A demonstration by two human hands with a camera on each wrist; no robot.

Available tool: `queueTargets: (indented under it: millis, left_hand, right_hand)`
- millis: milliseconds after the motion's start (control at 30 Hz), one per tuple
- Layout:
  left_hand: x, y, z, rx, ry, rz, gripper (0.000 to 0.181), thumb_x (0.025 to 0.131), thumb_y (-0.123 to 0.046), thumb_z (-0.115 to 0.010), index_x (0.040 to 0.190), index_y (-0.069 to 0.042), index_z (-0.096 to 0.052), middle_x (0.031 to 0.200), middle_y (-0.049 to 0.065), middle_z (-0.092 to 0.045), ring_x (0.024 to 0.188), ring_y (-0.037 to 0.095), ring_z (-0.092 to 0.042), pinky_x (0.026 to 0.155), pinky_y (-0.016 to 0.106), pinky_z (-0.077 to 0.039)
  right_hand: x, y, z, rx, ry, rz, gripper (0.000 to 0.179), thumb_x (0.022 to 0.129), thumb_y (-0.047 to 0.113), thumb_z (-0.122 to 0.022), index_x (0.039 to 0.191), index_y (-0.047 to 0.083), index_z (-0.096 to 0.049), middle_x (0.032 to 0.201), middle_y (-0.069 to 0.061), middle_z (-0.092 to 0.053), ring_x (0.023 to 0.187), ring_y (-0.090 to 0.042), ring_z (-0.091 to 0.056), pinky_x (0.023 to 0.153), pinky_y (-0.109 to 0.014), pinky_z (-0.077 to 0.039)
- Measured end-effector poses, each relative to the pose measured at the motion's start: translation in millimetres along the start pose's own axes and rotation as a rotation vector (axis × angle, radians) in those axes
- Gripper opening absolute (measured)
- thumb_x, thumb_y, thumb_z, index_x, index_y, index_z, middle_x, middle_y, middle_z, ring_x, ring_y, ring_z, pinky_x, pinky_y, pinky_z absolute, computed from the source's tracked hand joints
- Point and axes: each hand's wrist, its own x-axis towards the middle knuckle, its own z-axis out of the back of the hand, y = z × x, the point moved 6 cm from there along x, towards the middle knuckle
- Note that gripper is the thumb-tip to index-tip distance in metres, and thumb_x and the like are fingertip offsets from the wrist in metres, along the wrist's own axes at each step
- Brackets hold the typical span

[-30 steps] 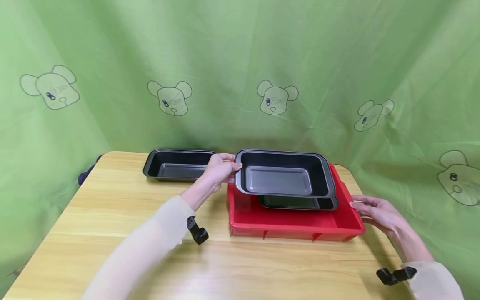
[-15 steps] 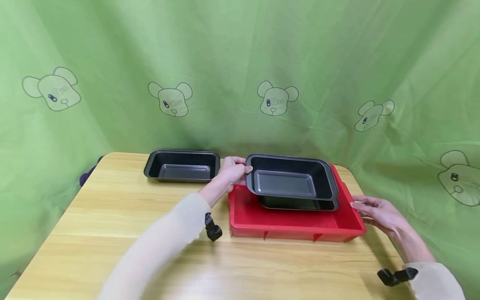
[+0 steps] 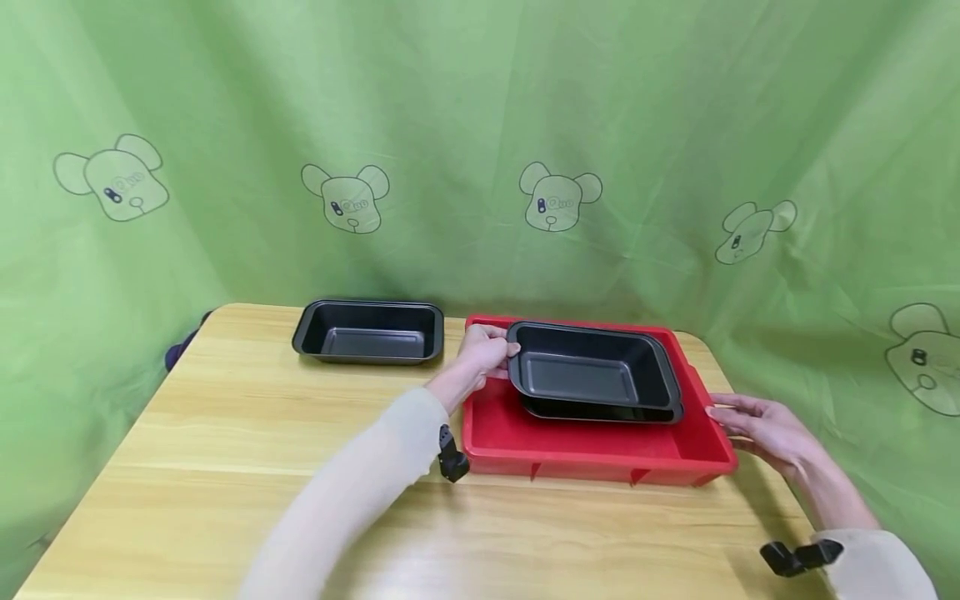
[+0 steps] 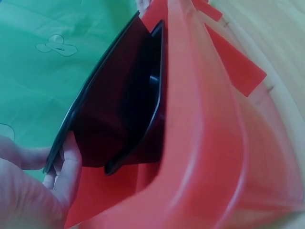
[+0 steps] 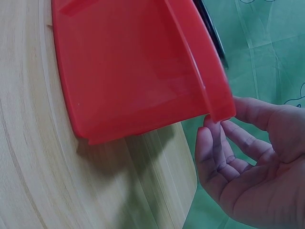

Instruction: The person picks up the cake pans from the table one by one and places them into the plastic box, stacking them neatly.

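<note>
My left hand point(image 3: 480, 352) pinches the left rim of a black loaf pan point(image 3: 577, 377), thumb on top and fingers beneath. This pan hangs over a second black loaf pan point(image 3: 600, 411), which lies in the red plastic bin point(image 3: 585, 465) and is mostly hidden. From the left wrist view, the underside of the held pan point(image 4: 102, 100) slants above the lower pan, with a gap between them. At the bin's right side, my right hand point(image 3: 761, 429) grips the rim; in the right wrist view its fingers point(image 5: 209, 152) curl below the edge.
Another black loaf pan point(image 3: 372, 343) stands on the wooden table point(image 3: 225, 450), left of the bin at the back. A green curtain point(image 3: 450, 100) with printed animal heads hangs behind and beside the table. Each sleeve carries a small black camera.
My left hand has moved right and lowered the loaf pan toward the one in the bin, uncovering the pan at the left. My right hand keeps its place on the bin's rim.
</note>
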Motion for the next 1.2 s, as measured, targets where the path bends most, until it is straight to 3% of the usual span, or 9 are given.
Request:
queueTargets:
  millis: [267, 500, 700, 867, 967, 1067, 1200]
  left_hand:
    - [3.3, 4.6, -8.8, 0.001, -0.018, 0.010, 0.029, 0.098, -0.001, -0.067, 0.126, 0.003, -0.071, 0.119, 0.026, -0.076, 0.067, 0.018, -0.070, 0.075, 0.040, -0.069]
    - [3.9, 6.5, -16.5, 0.007, -0.019, 0.022, 0.029, 0.098, 0.001, -0.066, 0.126, 0.005, -0.070, 0.121, 0.028, -0.075, 0.088, 0.035, -0.079, 0.078, 0.042, -0.069]
    - [5.0, 8.7, -22.6, 0.022, -0.045, 0.028, 0.028, 0.098, 0.002, -0.066, 0.125, 0.005, -0.069, 0.120, 0.027, -0.076, 0.103, 0.042, -0.078, 0.082, 0.045, -0.067]
    - [6.1, 12.6, -26.8, 0.036, -0.066, 0.031, 0.027, 0.097, 0.002, -0.066, 0.124, 0.005, -0.069, 0.117, 0.025, -0.077, 0.098, 0.041, -0.079, 0.082, 0.046, -0.067]
    - [7.0, 15.7, -27.9, 0.042, -0.077, 0.042, 0.026, 0.097, 0.002, -0.067, 0.123, 0.005, -0.069, 0.115, 0.024, -0.077, 0.086, 0.036, -0.080, 0.082, 0.046, -0.067]
    - [8.4, 19.2, -28.6, 0.038, -0.087, 0.054, 0.025, 0.097, 0.002, -0.067, 0.122, 0.005, -0.070, 0.113, 0.023, -0.076, 0.070, 0.026, -0.073, 0.082, 0.047, -0.067]
    - [10.2, 23.3, -28.9, 0.035, -0.089, 0.067, 0.025, 0.097, 0.002, -0.067, 0.121, 0.005, -0.070, 0.110, 0.021, -0.075, 0.063, 0.018, -0.064, 0.082, 0.047, -0.067]
  right_hand:
    - [-0.9, 1, 1, 0.007, -0.003, -0.002, 0.059, 0.110, 0.024, -0.057, 0.152, -0.013, -0.038, 0.102, 0.026, -0.073, 0.093, -0.006, -0.074, 0.084, -0.022, -0.065]
    - [-1.4, 1, 1, 0.048, 0.003, 0.000, 0.034, 0.109, 0.022, -0.058, 0.140, 0.010, -0.058, 0.102, 0.024, -0.075, 0.093, -0.007, -0.075, 0.083, -0.023, -0.065]
    - [-1.5, 1, 1, 0.072, 0.004, 0.002, 0.020, 0.109, 0.021, -0.058, 0.126, 0.028, -0.063, 0.101, 0.022, -0.076, 0.092, -0.007, -0.075, 0.082, -0.022, -0.065]
    - [-0.7, 0, 0, 0.094, 0.005, -0.006, 0.019, 0.109, 0.020, -0.059, 0.120, 0.035, -0.063, 0.101, 0.022, -0.076, 0.091, -0.008, -0.075, 0.082, -0.023, -0.065]
    - [-0.3, -1, 0, 0.088, 0.005, -0.008, 0.019, 0.109, 0.021, -0.059, 0.123, 0.033, -0.063, 0.102, 0.022, -0.076, 0.092, -0.008, -0.075, 0.082, -0.022, -0.065]
    - [-0.1, -1, 0, 0.084, 0.007, -0.003, 0.020, 0.109, 0.020, -0.058, 0.124, 0.032, -0.063, 0.102, 0.022, -0.076, 0.092, -0.008, -0.075, 0.083, -0.022, -0.065]
    - [-0.2, -1, 0, 0.093, 0.013, 0.001, 0.020, 0.109, 0.019, -0.058, 0.120, 0.035, -0.064, 0.102, 0.022, -0.076, 0.092, -0.008, -0.075, 0.083, -0.022, -0.065]
